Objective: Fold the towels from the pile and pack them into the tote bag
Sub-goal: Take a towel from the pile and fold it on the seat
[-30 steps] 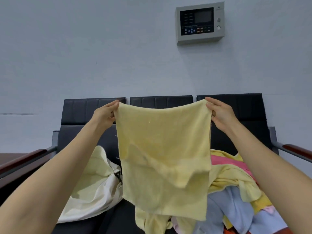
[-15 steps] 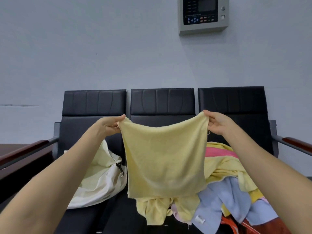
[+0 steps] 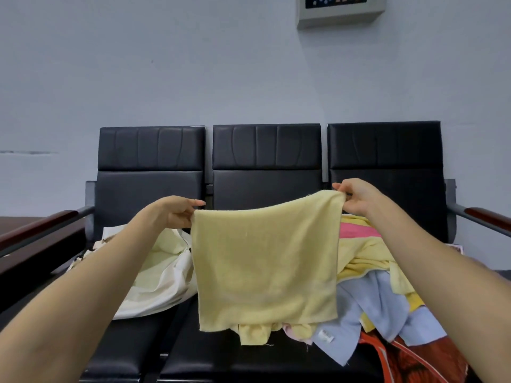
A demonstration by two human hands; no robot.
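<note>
We are holding a pale yellow towel up in front of us, spread wide above the black padded surface of a three-seat bench. Our left hand is pinching its upper left corner between thumb and fingers, and our right hand is pinching the upper right corner, so the cloth is hanging flat with its top edge sagging a little between the two grips. We are judging this to be the opening of a fold: the towel is being squared up, and no crease is showing in it yet, though we cannot tell whether it is one layer or already doubled.

Most of the work is lying ahead of us. The pile is sitting on the right side of the surface, a loose heap of yellow, pink-striped, light blue and orange-red cloths, none of them looking folded. The cream tote bag is slumping on the left seat, just beside the hanging towel. Something pale yellow is showing at its mouth, and we cannot tell whether that is a packed towel or the lining.

Dark wooden armrests are flanking the bench, a plain grey-white wall is rising behind the three backrests, and a grey control panel is hanging high on it, cut off by the top of the view
</note>
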